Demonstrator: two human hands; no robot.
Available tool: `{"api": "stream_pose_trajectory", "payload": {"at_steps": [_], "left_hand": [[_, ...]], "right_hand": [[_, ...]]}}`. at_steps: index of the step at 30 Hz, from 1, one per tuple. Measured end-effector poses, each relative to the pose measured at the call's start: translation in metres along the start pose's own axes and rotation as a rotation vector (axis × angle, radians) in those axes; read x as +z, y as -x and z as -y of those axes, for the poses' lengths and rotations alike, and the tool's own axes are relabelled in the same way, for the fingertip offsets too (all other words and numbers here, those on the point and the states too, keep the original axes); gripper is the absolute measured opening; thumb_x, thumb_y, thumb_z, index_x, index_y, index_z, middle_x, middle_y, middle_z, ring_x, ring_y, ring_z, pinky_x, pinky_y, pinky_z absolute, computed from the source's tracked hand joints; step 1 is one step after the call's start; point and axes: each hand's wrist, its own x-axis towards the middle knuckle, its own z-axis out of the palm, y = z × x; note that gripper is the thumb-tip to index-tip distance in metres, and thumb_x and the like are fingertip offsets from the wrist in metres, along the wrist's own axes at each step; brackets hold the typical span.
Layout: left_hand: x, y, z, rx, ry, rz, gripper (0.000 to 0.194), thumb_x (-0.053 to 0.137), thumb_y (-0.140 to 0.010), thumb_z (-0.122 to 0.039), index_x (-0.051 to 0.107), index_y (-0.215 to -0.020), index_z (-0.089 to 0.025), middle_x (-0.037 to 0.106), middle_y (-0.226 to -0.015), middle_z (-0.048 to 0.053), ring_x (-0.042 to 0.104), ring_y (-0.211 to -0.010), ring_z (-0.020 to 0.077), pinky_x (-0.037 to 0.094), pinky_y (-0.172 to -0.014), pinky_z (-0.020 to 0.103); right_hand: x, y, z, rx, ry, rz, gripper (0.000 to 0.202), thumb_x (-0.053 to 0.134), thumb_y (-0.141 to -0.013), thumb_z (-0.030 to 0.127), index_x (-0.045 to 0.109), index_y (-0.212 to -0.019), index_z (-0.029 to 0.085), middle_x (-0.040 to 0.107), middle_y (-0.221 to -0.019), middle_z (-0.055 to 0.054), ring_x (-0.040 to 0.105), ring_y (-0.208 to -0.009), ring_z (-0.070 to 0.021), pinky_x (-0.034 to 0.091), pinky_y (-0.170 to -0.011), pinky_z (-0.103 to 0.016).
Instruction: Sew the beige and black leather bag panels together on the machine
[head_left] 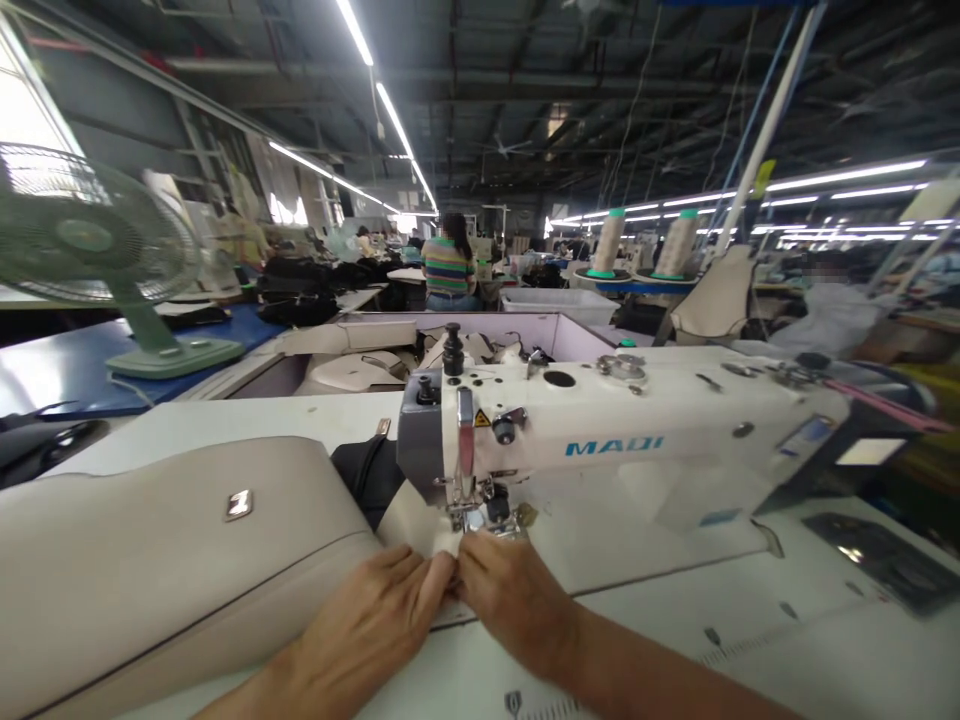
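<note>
A beige leather-like bag [165, 560] with a small square metal badge [239, 504] lies on the machine table at the left. Its pale edge material [412, 518] runs in under the presser foot of a white sewing machine [615, 440]. Just in front of the foot, my left hand [379, 605] pinches this material. Close against it, my right hand [514, 595] has its fingers bent and pressed down on the same edge. The exact grip of both hands is partly hidden by the fingers. Black fabric [371, 475] shows behind the bag.
Behind the machine is a pale purple bin [585, 335] with beige pieces [360, 370]. A green fan [161, 355] stands on a blue table [45, 355] at the left. Two thread cones [606, 243] rise behind the machine. A person in a striped shirt [448, 268] is farther back.
</note>
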Motion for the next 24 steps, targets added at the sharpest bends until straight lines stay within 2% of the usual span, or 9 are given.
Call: {"api": "stream_pose_trajectory", "payload": {"at_steps": [3,5,7,8,10,13,15,19,24], "left_hand": [[-0.008,0.005,0.001,-0.01,0.03,0.003,0.013,0.043,-0.096,-0.013,0.051,-0.087,-0.017,0.062,-0.076,0.001,0.058,-0.063,0.0174,0.042,-0.061,0.033],[-0.015,0.014,0.002,-0.02,-0.032,-0.093,0.018,0.039,-0.098,-0.018,0.057,-0.101,-0.016,0.066,-0.105,0.007,0.062,-0.092,0.0218,0.044,-0.082,0.038],[-0.02,0.026,0.002,-0.04,-0.134,-0.168,0.029,0.035,-0.099,-0.02,0.054,-0.121,-0.019,0.059,-0.128,0.007,0.052,-0.116,0.0252,0.033,-0.101,0.044],[-0.021,0.031,0.002,-0.048,-0.165,-0.182,0.033,0.034,-0.099,-0.019,0.053,-0.126,-0.02,0.059,-0.128,0.005,0.051,-0.118,0.0245,0.029,-0.105,0.044],[-0.02,0.037,0.002,-0.023,-0.181,-0.196,0.036,0.033,-0.099,-0.013,0.054,-0.128,-0.019,0.066,-0.115,0.003,0.056,-0.108,0.0201,0.03,-0.104,0.039],[-0.014,0.034,0.006,0.132,-0.164,-0.231,0.031,0.04,-0.095,-0.007,0.06,-0.117,-0.012,0.069,-0.095,0.003,0.06,-0.09,0.0175,0.037,-0.096,0.036],[-0.01,0.029,0.008,0.217,-0.139,-0.231,0.026,0.045,-0.093,-0.007,0.062,-0.113,-0.009,0.069,-0.091,0.004,0.061,-0.084,0.0175,0.042,-0.091,0.035],[-0.006,0.021,0.01,0.254,-0.06,-0.251,0.021,0.05,-0.091,-0.01,0.064,-0.106,-0.009,0.068,-0.087,0.005,0.06,-0.078,0.0172,0.045,-0.084,0.033],[-0.004,0.013,0.013,0.3,-0.016,-0.238,0.017,0.052,-0.089,-0.01,0.065,-0.1,-0.007,0.063,-0.075,0.005,0.054,-0.065,0.0168,0.045,-0.068,0.033]], "right_hand": [[0.009,0.002,-0.001,-0.018,-0.007,-0.069,0.016,0.058,-0.093,0.01,0.054,-0.078,0.016,0.055,-0.082,-0.002,0.053,-0.076,-0.0175,0.04,-0.059,-0.031],[0.012,0.004,0.0,-0.002,-0.023,-0.091,0.017,0.059,-0.092,0.01,0.054,-0.078,0.016,0.054,-0.082,-0.001,0.053,-0.077,-0.0169,0.04,-0.061,-0.03],[0.013,0.005,0.001,0.0,-0.028,-0.091,0.017,0.061,-0.092,0.011,0.054,-0.077,0.017,0.054,-0.082,0.0,0.053,-0.077,-0.0165,0.039,-0.061,-0.03],[0.014,0.005,0.001,-0.003,-0.029,-0.09,0.018,0.062,-0.092,0.012,0.053,-0.077,0.017,0.054,-0.082,0.0,0.053,-0.077,-0.0164,0.039,-0.061,-0.03],[0.014,0.005,0.002,-0.006,-0.026,-0.086,0.02,0.059,-0.093,0.011,0.053,-0.075,0.017,0.054,-0.08,0.0,0.053,-0.075,-0.016,0.038,-0.059,-0.029],[0.011,0.006,0.004,-0.011,-0.01,-0.078,0.025,0.05,-0.097,0.01,0.053,-0.073,0.016,0.053,-0.076,0.0,0.053,-0.071,-0.0155,0.035,-0.056,-0.029],[0.006,0.009,0.006,-0.021,0.0,-0.085,0.028,0.041,-0.102,0.015,0.055,-0.077,0.016,0.054,-0.075,-0.001,0.052,-0.067,-0.0155,0.033,-0.053,-0.03],[-0.002,0.016,0.01,-0.058,0.037,-0.156,0.035,0.026,-0.106,0.019,0.059,-0.097,0.013,0.055,-0.071,0.0,0.051,-0.06,-0.0158,0.028,-0.047,-0.033],[0.003,0.014,0.01,-0.047,0.106,-0.202,0.034,0.029,-0.103,0.013,0.058,-0.084,0.016,0.053,-0.065,0.001,0.048,-0.052,-0.0154,0.02,-0.041,-0.034]]}}
